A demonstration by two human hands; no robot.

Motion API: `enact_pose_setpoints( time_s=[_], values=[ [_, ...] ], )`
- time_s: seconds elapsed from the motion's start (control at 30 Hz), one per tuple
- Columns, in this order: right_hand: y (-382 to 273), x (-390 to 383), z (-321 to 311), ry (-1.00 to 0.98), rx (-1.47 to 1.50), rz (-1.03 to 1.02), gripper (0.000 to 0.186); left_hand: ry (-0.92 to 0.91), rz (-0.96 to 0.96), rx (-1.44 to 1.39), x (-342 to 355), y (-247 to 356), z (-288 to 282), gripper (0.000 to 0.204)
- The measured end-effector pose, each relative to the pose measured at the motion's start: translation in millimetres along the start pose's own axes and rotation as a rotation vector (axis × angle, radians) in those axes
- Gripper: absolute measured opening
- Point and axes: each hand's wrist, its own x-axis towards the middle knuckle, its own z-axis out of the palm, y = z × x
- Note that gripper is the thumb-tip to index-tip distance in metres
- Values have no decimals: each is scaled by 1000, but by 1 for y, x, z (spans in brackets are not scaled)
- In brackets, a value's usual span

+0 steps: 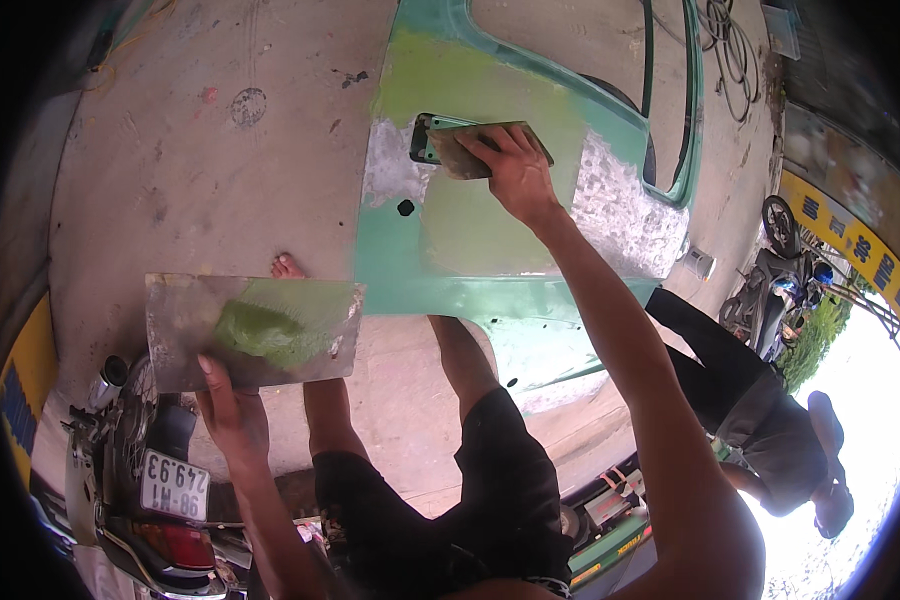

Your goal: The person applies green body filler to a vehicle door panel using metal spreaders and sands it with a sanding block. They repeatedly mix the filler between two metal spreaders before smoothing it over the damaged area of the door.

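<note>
My left hand (235,415) grips a flat, greyish, see-through mixing board (185,315) by its near edge, the thumb on top. A smear of green body filler (262,332) lies on the board. My right hand (518,175) is closed around a flat, brownish filler spreader (460,158), the fingers bent over its upper side. The spreader is over a green vehicle door (440,297), just right of a dark handle recess (422,140) that it partly covers. Olive-green filler (480,235) coats the middle of the door, with whitish, mottled patches (625,205) beside it.
A parked motorcycle (175,450) stands at the lower left, near my left forearm. Another motorcycle (770,285) is at the right. A person (760,420) in dark clothes is at the right edge. Coiled cable (730,50) lies on the concrete floor (220,180) at the far right.
</note>
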Motion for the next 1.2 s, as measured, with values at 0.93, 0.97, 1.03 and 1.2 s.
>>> enact_pose_setpoints(
  time_s=[0.93,0.97,1.03,1.2],
  values=[
    [-8,50,5,-309,-421,-924,53,62,-109,-113,-31,-42,-30,56],
    [-12,52,9,-308,-422,-924,53,61,-108,-114,-31,-42,-28,56],
    [-19,59,19,-269,-422,-940,53,52,-111,-106,-30,-42,-24,55],
    [-32,76,32,-218,-387,-940,55,84,-99,-86,-32,-46,-27,55]
  ],
)
